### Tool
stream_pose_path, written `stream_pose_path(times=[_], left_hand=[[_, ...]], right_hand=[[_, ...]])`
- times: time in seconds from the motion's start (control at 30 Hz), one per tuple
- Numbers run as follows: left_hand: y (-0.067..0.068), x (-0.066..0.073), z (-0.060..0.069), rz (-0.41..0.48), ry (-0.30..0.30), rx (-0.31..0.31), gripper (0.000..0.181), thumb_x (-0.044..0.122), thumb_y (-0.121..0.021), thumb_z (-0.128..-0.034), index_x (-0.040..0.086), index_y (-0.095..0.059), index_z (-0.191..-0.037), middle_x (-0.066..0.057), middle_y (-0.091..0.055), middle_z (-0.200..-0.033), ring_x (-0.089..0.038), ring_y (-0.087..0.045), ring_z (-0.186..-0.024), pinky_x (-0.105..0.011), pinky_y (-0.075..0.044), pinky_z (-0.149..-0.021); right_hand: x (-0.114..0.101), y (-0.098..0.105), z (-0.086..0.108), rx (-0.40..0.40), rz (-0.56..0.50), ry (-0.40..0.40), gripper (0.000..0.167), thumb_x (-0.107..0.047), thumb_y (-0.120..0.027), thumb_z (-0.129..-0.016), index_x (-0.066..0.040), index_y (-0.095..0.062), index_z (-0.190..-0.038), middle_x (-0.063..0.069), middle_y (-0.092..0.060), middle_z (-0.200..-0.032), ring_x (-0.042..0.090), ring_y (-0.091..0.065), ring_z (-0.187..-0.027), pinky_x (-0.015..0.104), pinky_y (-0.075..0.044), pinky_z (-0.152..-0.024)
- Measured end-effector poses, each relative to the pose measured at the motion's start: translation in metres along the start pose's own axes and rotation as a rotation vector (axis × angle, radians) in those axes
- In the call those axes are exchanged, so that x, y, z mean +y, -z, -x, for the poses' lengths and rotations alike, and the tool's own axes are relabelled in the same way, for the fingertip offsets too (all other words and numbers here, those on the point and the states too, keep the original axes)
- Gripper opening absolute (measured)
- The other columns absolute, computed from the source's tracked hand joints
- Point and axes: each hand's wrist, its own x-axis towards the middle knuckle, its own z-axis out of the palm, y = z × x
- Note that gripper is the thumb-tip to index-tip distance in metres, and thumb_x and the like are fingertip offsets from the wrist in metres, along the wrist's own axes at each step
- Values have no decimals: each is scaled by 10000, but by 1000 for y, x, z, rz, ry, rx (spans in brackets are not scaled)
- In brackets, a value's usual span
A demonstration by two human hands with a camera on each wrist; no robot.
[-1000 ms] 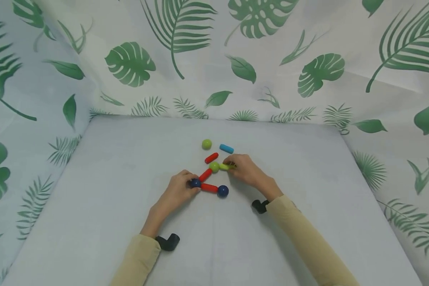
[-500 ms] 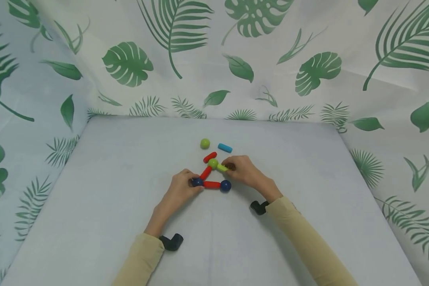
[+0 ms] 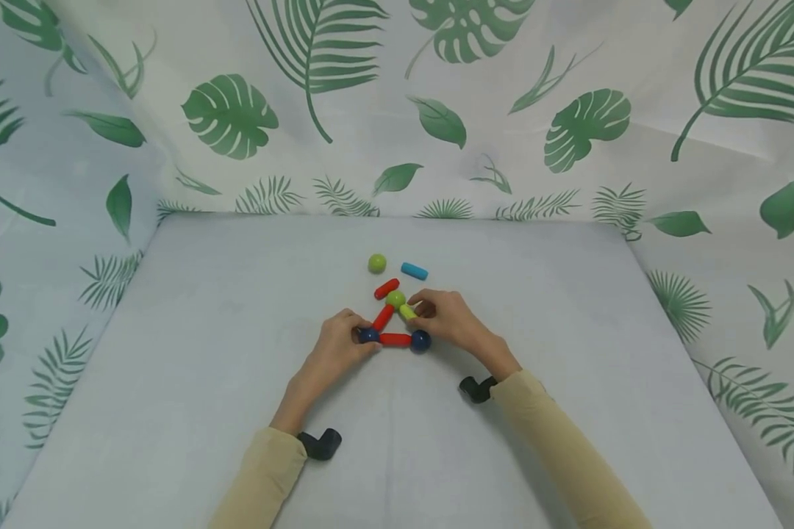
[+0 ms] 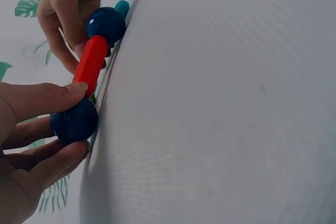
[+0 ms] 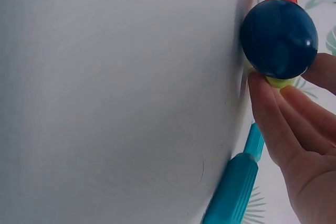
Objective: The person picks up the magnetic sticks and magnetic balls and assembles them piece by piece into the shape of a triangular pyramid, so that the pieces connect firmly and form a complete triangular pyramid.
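Observation:
My left hand [image 3: 336,342] grips the left dark blue ball [image 4: 76,121] between thumb and fingers. A ridged red rod [image 3: 395,339] joins it to the right dark blue ball [image 5: 279,39]. From the left ball a second red rod [image 3: 383,317] runs up to a lime green ball [image 3: 395,299]. My right hand [image 3: 455,321] pinches a yellow-green rod [image 3: 407,312] that slants from the green ball towards the right blue ball. In the right wrist view the blue ball and fingers hide most of that rod, so whether its end touches the ball is unclear.
Behind the joined pieces lie a loose red rod [image 3: 387,289], close to the green ball, a second lime green ball [image 3: 377,263] and a blue rod [image 3: 414,271]. Leaf-printed cloth [image 3: 344,162] stands behind the white table [image 3: 238,279].
The right blue ball has swung up and right with its red rod. My right hand has turned the yellow-green rod downward towards that ball. My left hand keeps hold of the left ball.

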Motion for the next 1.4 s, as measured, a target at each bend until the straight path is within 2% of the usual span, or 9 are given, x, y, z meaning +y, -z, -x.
stream_pose_path(times=[0.23,0.5,0.63,0.8,0.97,1.17,1.3,1.4], left_hand=[[3,0,-3,1,-1,3,348,108,-870,-816,-43,-749,-1106,-87,-635,-935,-152,-555,-765,-198,-471,-644],[3,0,-6,2,7,12,338,113,-867,-821,-46,-749,-1095,-81,-624,-916,-152,-547,-753,-199,-464,-631],[0,1,-4,2,37,-14,346,120,-862,-828,-40,-740,-1109,-78,-621,-924,-159,-543,-762,-212,-474,-636],[-3,3,-3,-31,54,-61,381,144,-860,-838,-23,-719,-1150,-70,-618,-957,-161,-536,-795,-224,-482,-666],[0,3,-7,-40,68,-90,396,166,-864,-839,-2,-709,-1162,-60,-608,-958,-168,-538,-814,-246,-487,-683],[14,2,-20,18,125,-166,474,308,-860,-849,54,-714,-1222,-32,-660,-1017,-182,-586,-907,-286,-541,-774],[23,3,-38,37,115,-143,429,323,-789,-920,62,-712,-1252,-48,-697,-1092,-204,-629,-994,-329,-585,-864],[24,4,-55,-2,65,-101,292,188,-704,-981,35,-717,-1229,-90,-705,-1105,-231,-644,-1004,-342,-595,-876]], right_hand=[[1,-2,-4,5,-75,6,362,-156,-769,-927,-43,-672,-1258,129,-761,-1096,252,-721,-998,376,-617,-876],[3,0,-6,-18,-87,6,378,-195,-756,-938,-44,-657,-1271,121,-759,-1084,237,-709,-976,368,-613,-852],[3,6,-1,-109,-57,-10,474,-255,-752,-943,-49,-605,-1345,122,-745,-1097,233,-698,-977,397,-604,-873],[-3,15,10,-276,-14,-90,695,-296,-815,-884,-111,-502,-1476,107,-720,-1144,232,-674,-1023,457,-579,-947],[-4,18,10,-323,8,-90,764,-249,-833,-864,-135,-448,-1513,94,-709,-1142,218,-654,-1018,455,-576,-945],[-3,21,10,-312,-5,-78,765,-255,-835,-869,-129,-442,-1513,89,-704,-1140,221,-654,-1029,449,-574,-960],[-3,23,10,-321,-8,-98,747,-280,-816,-888,-132,-445,-1519,90,-701,-1157,230,-655,-1053,466,-566,-980],[-3,24,10,-325,-7,-115,711,-293,-795,-906,-128,-466,-1514,90,-701,-1166,230,-653,-1060,473,-561,-990]])
